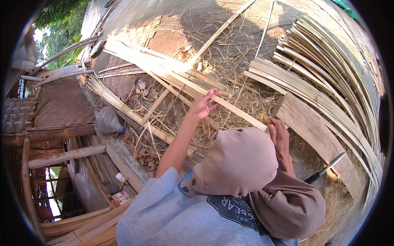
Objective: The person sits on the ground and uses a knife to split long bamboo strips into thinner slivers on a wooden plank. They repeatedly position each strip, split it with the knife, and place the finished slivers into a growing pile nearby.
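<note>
A long pale bamboo strip (238, 110) runs slantwise from the bright pile at the upper left down to my right hand. My left hand (202, 106) is closed around it partway along, fingers curled over its edge, with a ring on one finger. At the strip's near right end, my right hand (280, 137) has its fingers bent against it; the fingertips are partly hidden. More split bamboo strips (197, 80) lie beneath and beyond the left hand. To the right of my right hand lies a thick wooden plank (314, 131), with a dark-handled knife (326, 169) resting on it.
A fanned stack of bamboo strips (316, 53) spreads along the right side. Thin shavings (230, 45) litter the ground. A clear plastic jug (108, 121) lies at left beside a bamboo frame (67, 156). More bundled strips (129, 110) and a small tub (120, 198) are nearby.
</note>
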{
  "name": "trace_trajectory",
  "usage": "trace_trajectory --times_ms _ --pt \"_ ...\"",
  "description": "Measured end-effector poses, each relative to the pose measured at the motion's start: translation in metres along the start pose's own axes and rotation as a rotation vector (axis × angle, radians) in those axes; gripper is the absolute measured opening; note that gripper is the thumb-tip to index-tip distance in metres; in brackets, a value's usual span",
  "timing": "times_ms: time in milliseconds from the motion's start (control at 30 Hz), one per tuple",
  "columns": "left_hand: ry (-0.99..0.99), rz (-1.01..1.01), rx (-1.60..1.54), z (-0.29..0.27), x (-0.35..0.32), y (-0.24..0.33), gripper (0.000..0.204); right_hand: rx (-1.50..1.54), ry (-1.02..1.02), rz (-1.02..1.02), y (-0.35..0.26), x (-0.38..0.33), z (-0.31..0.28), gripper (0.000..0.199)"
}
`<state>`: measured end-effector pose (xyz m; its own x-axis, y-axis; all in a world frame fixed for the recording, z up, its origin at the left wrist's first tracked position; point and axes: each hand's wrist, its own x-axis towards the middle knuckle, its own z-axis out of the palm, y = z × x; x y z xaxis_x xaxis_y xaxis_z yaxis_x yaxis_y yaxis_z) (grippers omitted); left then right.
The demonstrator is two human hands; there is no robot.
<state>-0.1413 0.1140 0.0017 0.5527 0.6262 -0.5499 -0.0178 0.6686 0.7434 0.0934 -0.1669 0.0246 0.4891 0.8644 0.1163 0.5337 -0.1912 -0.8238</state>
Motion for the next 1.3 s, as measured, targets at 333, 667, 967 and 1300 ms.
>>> trace_trajectory --times_ms 333,667,967,1300 --pt "0.501 0.064 -0.087 -0.159 0.073 0.078 0.056 0.064 0.297 0.257 0.029 -0.054 -0.064 0.022" --pt "-0.04 0.752 1.269 0.128 0.102 0.014 0.033 -0.488 0.563 1.266 0.13 -0.186 -0.124 0.067" --pt "-0.324 1.003 1.779 0.212 0.186 -0.055 0.035 -0.697 0.582 1.167 0.169 -0.215 -0.107 0.065" --pt "-0.35 0.958 1.738 0.22 0.175 -0.041 0.042 -0.646 0.67 1.151 0.169 -0.217 -0.105 0.065"
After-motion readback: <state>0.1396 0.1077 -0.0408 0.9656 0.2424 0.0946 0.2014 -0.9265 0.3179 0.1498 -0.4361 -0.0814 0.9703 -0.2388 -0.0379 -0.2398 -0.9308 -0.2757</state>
